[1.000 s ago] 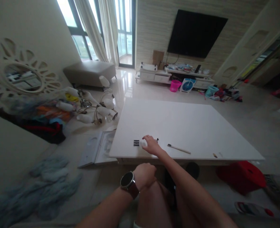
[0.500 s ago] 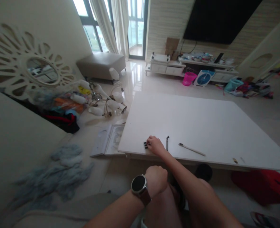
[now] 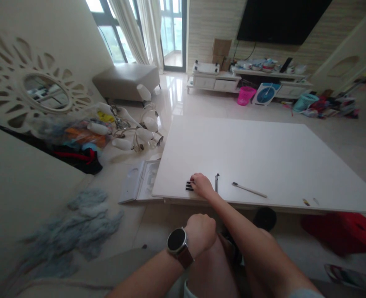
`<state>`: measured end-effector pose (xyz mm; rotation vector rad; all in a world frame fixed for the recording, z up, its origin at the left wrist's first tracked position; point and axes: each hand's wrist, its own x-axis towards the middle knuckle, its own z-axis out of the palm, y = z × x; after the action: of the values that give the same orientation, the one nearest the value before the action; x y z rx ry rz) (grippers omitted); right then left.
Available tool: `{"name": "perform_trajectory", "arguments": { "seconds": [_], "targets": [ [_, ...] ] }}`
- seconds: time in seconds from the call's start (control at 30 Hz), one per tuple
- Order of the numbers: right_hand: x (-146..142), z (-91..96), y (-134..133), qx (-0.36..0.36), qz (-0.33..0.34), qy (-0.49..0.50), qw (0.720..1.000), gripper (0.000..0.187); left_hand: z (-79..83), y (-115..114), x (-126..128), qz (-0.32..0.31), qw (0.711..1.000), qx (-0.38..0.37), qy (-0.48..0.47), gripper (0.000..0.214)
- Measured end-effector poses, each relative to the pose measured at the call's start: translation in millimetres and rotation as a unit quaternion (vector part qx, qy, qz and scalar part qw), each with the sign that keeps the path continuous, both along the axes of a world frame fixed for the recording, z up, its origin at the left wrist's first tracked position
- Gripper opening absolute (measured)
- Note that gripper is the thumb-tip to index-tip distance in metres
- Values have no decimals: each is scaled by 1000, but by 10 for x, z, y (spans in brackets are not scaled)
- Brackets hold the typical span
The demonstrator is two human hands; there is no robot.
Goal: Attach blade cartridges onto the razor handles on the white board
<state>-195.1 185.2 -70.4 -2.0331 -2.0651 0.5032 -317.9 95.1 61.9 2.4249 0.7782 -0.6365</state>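
Note:
Several small black strips (image 3: 189,186) lie side by side on the white tabletop (image 3: 248,153), close to its near left edge. My right hand (image 3: 201,185) rests over their right ends, fingers closed in a pinch at the uppermost strip; the fingertips are partly hidden. Just right of that hand are slim metal tweezers (image 3: 216,184) with a small black piece at their far tip. Farther right lies a thin brush (image 3: 249,190) with a dark head. My left hand (image 3: 202,232), a watch on its wrist, is curled into a fist on my knee, with nothing showing in it.
Two small flat pieces (image 3: 306,202) lie near the table's front right edge. An open white box (image 3: 139,182) stands on the floor left of the table, below a chandelier (image 3: 136,128). Red fabric (image 3: 341,231) and a black round object (image 3: 265,218) sit under the near edge.
My right hand has shifted slightly at the black strips, and more of them shows now. My left fist stays on the knee. The view has tilted a little.

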Motion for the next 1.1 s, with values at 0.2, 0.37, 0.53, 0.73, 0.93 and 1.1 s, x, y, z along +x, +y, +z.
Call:
{"name": "perform_trajectory", "arguments": {
  "seconds": [0.2, 0.37, 0.53, 0.73, 0.93, 1.1],
  "targets": [
    [-17, 2, 40, 1, 8, -9, 1000, 19, 1, -24, -7, 1, 1000, -6, -7, 31],
    [-29, -2, 39, -4, 8, -18, 1000, 20, -10, -37, -8, 1, 1000, -8, -13, 30],
    [-10, 17, -14, -4, 8, -36, 999, 21, -2, -33, 4, -5, 1000, -7, -3, 31],
    [19, 26, -49, -7, 11, -58, 998, 21, 17, -40, 1, -1, 1000, -8, -1, 30],
    [-1, 1, -27, -12, 11, -61, 998, 13, -5, -63, -4, -2, 1000, 0, -14, 28],
    [-5, 13, -28, -19, 16, -64, 998, 12, -11, -69, -5, -10, 1000, 0, -17, 27]
  ]
}}
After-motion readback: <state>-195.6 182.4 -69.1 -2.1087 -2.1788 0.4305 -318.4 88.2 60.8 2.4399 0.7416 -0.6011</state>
